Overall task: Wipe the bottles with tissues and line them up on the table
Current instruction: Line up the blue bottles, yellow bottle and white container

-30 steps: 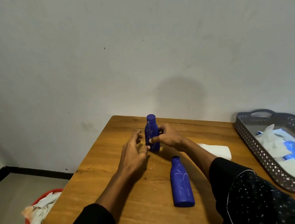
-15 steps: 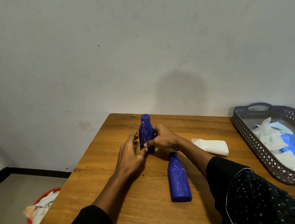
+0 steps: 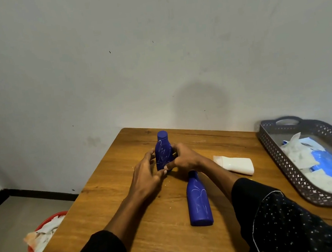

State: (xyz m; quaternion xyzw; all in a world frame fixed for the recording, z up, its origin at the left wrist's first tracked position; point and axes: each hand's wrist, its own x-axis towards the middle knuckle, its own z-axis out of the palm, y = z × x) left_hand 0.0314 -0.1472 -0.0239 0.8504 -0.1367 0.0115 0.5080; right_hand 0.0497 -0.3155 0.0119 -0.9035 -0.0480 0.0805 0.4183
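A dark blue bottle (image 3: pixel 163 151) stands upright near the table's far left part. My right hand (image 3: pixel 185 161) grips its lower body from the right, fingers curled round it. My left hand (image 3: pixel 146 174) lies against its left side with relaxed fingers, the thumb near the base. A second blue bottle (image 3: pixel 198 202) lies on its side on the table between my forearms, neck pointing away from me. A white bottle (image 3: pixel 235 164) lies flat to the right of my right wrist. Neither hand holds a tissue.
A grey perforated tray (image 3: pixel 276 154) at the table's right holds a blue tissue pack (image 3: pixel 331 165) and loose white tissues. A red bin (image 3: pixel 46 224) with used tissues stands on the floor to the left. The wooden table (image 3: pixel 110 194) meets the wall at its far edge.
My left hand has closed in and now touches the upright bottle's left side. My right hand keeps its grip. The bottle stays in about the same spot.
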